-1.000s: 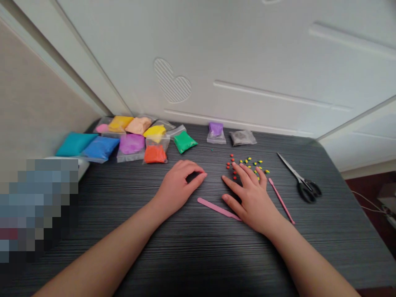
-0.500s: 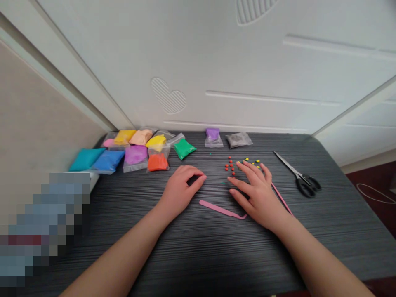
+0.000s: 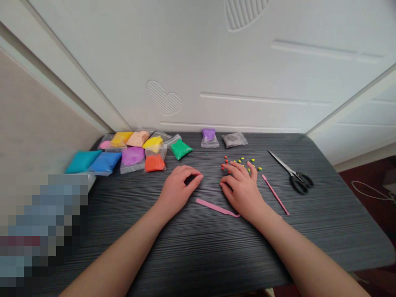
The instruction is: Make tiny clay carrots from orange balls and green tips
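Observation:
My right hand (image 3: 243, 187) pinches a tiny green piece of clay (image 3: 218, 182) between thumb and index finger, low over the table, its other fingers spread. Under and beyond those fingers lie small red pieces (image 3: 225, 157) and several yellow-and-green pieces (image 3: 260, 168), partly covered. My left hand (image 3: 181, 185) rests on the table with thumb and index fingertips together; anything between them is too small to make out. A pink flat clay tool (image 3: 213, 205) lies between the hands, its hooked end by my right wrist.
Bags of coloured clay, among them a green one (image 3: 181, 149) and an orange one (image 3: 155, 162), line the back left. A purple bag (image 3: 209, 136) and a grey bag (image 3: 234, 140) lie at the back. A thin pink stick (image 3: 275, 194) and scissors (image 3: 292, 171) are at right.
My right hand has moved left and its thumb and index finger have closed on the green piece that lay on the table. My left hand keeps its pose. The view has shifted slightly.

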Demonstrator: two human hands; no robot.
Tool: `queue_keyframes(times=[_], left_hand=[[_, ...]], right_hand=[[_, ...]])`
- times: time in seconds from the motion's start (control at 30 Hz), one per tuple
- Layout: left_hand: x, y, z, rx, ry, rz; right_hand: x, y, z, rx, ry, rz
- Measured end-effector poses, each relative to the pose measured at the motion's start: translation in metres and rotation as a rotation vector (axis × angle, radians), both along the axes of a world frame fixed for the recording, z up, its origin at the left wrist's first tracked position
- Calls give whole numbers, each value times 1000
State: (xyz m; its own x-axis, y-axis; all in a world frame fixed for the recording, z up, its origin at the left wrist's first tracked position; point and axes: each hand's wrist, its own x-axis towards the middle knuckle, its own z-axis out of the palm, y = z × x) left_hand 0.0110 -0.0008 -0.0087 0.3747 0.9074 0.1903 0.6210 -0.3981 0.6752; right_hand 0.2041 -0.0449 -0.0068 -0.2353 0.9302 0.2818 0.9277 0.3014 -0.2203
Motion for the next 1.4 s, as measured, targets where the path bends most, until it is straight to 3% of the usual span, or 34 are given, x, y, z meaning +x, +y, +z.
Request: queue_keyframes(times=[1.4], left_hand=[[1, -1, 1, 10, -36, 4]], right_hand=[[-3, -3, 3, 1, 86, 27]])
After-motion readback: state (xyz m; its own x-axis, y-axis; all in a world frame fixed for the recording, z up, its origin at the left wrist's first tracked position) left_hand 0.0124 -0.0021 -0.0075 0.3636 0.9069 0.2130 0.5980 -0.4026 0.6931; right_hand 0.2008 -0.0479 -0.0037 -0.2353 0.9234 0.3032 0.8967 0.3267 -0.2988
